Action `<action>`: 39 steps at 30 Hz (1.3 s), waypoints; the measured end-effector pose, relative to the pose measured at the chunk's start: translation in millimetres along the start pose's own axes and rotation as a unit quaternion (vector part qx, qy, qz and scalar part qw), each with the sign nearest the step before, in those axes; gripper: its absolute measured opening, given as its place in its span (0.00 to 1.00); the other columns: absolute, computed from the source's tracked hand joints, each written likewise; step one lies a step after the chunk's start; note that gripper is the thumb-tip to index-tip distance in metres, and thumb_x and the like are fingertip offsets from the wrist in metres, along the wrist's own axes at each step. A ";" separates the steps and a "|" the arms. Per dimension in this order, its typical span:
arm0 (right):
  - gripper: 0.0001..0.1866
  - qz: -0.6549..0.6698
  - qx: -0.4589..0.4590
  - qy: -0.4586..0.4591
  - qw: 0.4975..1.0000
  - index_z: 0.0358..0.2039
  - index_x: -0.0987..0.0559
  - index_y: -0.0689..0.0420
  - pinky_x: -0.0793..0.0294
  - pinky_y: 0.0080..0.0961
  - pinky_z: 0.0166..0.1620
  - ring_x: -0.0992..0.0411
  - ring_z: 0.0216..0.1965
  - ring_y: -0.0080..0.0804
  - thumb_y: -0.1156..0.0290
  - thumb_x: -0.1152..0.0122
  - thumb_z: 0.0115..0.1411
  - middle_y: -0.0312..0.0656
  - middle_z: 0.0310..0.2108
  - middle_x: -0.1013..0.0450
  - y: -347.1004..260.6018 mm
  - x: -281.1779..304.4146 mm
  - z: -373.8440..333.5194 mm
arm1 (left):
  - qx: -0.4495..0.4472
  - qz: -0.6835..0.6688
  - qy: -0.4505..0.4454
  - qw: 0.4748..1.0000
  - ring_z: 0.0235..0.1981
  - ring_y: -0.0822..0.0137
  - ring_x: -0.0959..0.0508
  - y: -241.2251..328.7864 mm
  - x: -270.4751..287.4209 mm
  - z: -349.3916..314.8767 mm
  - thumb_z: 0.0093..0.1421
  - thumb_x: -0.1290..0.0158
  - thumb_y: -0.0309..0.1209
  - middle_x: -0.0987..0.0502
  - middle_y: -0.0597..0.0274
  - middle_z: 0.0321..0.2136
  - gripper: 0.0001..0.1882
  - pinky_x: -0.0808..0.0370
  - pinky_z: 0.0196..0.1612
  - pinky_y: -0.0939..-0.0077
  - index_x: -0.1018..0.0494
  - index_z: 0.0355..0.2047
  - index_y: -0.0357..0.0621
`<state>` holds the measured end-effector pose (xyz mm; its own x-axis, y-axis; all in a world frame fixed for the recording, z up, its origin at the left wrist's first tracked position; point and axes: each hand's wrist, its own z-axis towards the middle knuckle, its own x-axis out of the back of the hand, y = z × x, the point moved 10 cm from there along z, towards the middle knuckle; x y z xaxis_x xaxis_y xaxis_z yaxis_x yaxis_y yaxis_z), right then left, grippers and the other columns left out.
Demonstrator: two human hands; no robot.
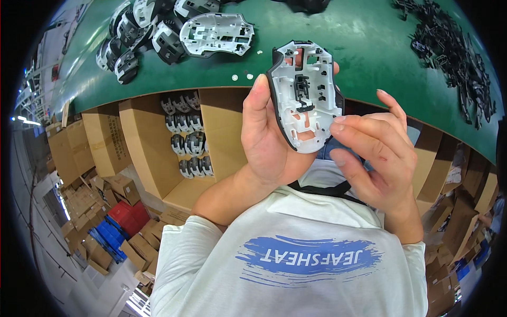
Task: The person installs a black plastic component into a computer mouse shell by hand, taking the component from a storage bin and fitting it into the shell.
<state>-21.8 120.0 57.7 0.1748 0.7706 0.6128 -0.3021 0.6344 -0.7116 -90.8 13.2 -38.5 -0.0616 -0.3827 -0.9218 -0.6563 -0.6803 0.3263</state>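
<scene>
My left hand [269, 137] is wrapped round a moulded plastic shell [312, 113], white inside with a black rim, held up with its ribbed inner face towards me. A small black plastic part [302, 92] sits in the middle of that inner face. My right hand [383, 153] is at the shell's lower right edge, its fingertips against or just over the rim. Its thumb stands apart from the fingers, and nothing shows between them. Beyond the shell, a similar white shell [217, 34] lies on the green table [211, 74].
More black-and-white shells [169, 39] are heaped at the table's far left. A pile of small black parts [449, 47] lies on the right. Small white bits [242, 77] lie near the front edge. An open carton [153, 153] with rows of shells stands below, left of my arm.
</scene>
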 end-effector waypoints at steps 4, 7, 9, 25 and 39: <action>0.17 0.000 -0.012 0.027 1.000 0.42 0.10 0.52 0.32 0.50 0.66 0.20 0.40 0.33 0.73 0.22 0.50 0.37 0.42 0.15 6.2 3.7 2.1 | 0.004 -0.041 0.010 0.999 0.61 0.49 0.23 2.1 3.9 -0.8 0.75 0.61 0.61 0.32 0.41 0.68 0.36 0.22 0.62 0.49 0.35 0.72 0.51; 0.15 0.011 -0.026 0.025 0.999 0.42 0.11 0.53 0.32 0.50 0.65 0.19 0.41 0.34 0.75 0.24 0.52 0.39 0.42 0.15 11.4 -0.6 5.4 | -0.002 -0.062 0.019 0.998 0.61 0.49 0.23 9.5 11.4 -5.2 0.75 0.60 0.61 0.33 0.40 0.68 0.37 0.22 0.62 0.49 0.35 0.72 0.51; 0.14 0.020 -0.025 0.020 0.999 0.43 0.11 0.54 0.31 0.51 0.65 0.18 0.43 0.35 0.75 0.24 0.54 0.40 0.42 0.15 16.6 -4.7 9.6 | -0.017 -0.063 0.021 0.998 0.62 0.49 0.23 21.1 19.9 -12.6 0.75 0.60 0.61 0.33 0.39 0.68 0.37 0.22 0.62 0.49 0.36 0.73 0.50; 0.13 -0.105 -0.154 0.035 0.982 0.53 0.15 0.63 0.28 0.28 0.61 0.23 0.54 0.33 0.72 0.38 0.73 0.45 0.51 0.19 137.0 3.9 31.6 | -0.238 0.505 0.570 0.603 0.63 0.61 0.27 322.0 357.3 -327.9 0.71 0.38 0.37 0.26 0.50 0.62 0.31 0.33 0.68 0.67 0.34 0.67 0.33; 0.11 -0.183 -0.095 0.060 0.977 0.50 0.15 0.63 0.29 0.23 0.42 0.28 0.38 0.27 0.75 0.35 0.71 0.44 0.48 0.20 120.6 7.7 34.1 | -0.191 0.778 0.324 0.503 0.57 0.41 0.27 218.5 355.8 -48.5 0.57 0.31 0.42 0.27 0.47 0.55 0.32 0.27 0.59 0.49 0.27 0.59 0.45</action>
<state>-88.9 200.4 -11.7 0.3504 0.4847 0.8014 -0.0210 0.8595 -0.5107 -219.6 -302.0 -285.0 0.0617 -0.6772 0.7332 0.0066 0.7349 0.6782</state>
